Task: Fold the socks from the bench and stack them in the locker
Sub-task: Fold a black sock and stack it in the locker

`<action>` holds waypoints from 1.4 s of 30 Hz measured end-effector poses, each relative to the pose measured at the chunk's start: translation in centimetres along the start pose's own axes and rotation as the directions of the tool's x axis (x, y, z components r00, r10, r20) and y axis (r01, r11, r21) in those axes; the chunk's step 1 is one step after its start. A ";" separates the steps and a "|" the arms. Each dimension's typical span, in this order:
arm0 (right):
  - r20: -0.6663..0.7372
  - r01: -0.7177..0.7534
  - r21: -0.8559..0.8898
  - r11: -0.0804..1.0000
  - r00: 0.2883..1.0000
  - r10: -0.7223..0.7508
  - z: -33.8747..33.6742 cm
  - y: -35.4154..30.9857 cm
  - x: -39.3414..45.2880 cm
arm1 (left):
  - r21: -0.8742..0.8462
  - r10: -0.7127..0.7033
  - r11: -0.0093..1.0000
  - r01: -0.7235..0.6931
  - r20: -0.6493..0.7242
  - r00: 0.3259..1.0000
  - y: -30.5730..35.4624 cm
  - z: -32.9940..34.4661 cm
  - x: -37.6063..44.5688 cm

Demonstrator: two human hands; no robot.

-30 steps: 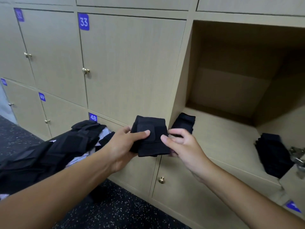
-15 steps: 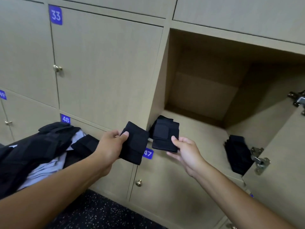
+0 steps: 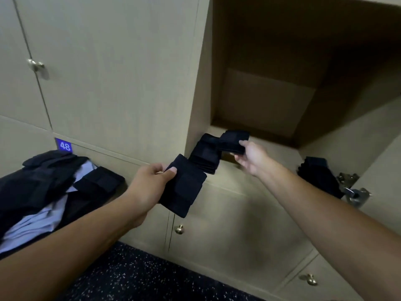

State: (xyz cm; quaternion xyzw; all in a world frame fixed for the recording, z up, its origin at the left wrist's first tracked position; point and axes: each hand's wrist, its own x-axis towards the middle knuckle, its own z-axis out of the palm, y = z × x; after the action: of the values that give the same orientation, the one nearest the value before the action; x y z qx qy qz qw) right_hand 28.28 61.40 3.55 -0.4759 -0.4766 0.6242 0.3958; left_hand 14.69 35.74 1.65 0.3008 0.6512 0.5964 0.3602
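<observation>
Fingertips of my right hand [image 3: 251, 157] pinch a folded black sock [image 3: 233, 141] by its near edge, thumb on top, held flat over the stack [image 3: 205, 156] at the locker floor's [image 3: 271, 157] left front corner, probably so it lands square. My left hand [image 3: 149, 183] clamps a second folded sock [image 3: 184, 185] thumb over, fingers under, waiting low before the closed doors. Soft matte knit, squared rectangles, ribbed band showing. Another dark pile [image 3: 319, 174] sits far right inside; unfolded socks [image 3: 43, 174] lie heaped at left, what they rest on hidden
</observation>
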 end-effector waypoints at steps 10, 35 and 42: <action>0.030 -0.039 -0.007 0.999 0.999 0.039 4.8 -2.0 5.4 | 0.004 0.019 1.000 -0.020 0.068 0.998 -0.7 0.4 1.4; 0.067 0.160 -0.778 0.607 0.983 -0.174 4.5 -1.6 6.7 | -0.013 -0.002 1.000 0.004 0.120 0.993 -0.1 -1.0 1.9; 0.160 0.383 -0.593 0.709 0.918 -0.362 4.1 0.1 0.6 | 0.093 0.025 0.995 -0.037 0.128 0.991 0.1 -1.8 1.7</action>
State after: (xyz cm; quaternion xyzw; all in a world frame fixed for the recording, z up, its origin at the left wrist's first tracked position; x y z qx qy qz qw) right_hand 24.18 61.10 3.73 -0.4623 -0.7449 0.3500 0.3299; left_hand 12.27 36.17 1.60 0.3651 0.6499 0.5499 0.3768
